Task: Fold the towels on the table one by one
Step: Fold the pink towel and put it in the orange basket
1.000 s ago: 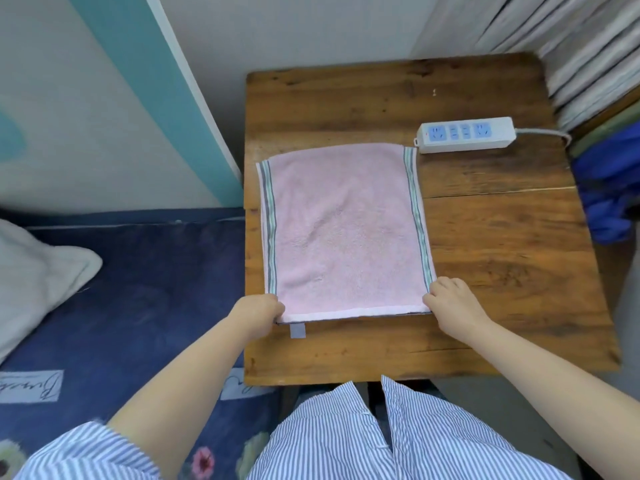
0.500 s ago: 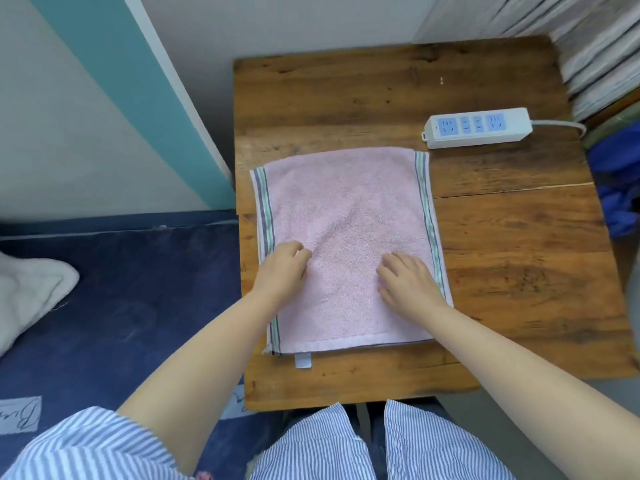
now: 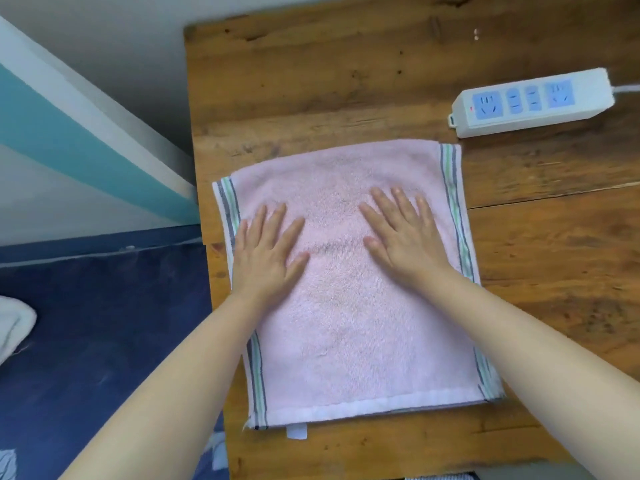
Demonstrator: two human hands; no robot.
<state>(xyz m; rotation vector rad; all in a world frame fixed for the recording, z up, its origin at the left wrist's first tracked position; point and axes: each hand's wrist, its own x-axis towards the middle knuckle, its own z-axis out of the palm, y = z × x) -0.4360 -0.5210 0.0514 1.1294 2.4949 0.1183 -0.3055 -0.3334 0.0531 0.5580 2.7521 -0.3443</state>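
Note:
A pink towel (image 3: 349, 327) with grey and green stripes down both side edges lies flat, folded once, on the wooden table (image 3: 311, 81). A white hem and a small white label show at its near edge. My left hand (image 3: 268, 252) presses flat on the towel's left half with fingers straight and spread. On the right half lies my right hand (image 3: 403, 237), palm down, fingers straight. Both hands sit in the far half of the towel.
A white power strip (image 3: 530, 102) with blue sockets lies at the table's far right, its cable running off right. A dark blue bed cover (image 3: 97, 323) borders the table on the left, with a white cloth (image 3: 14, 323) at its left edge. A wall stands behind.
My hands left the towel's near corners, moved up over its surface and flattened out from curled to spread. The camera has come closer to the table.

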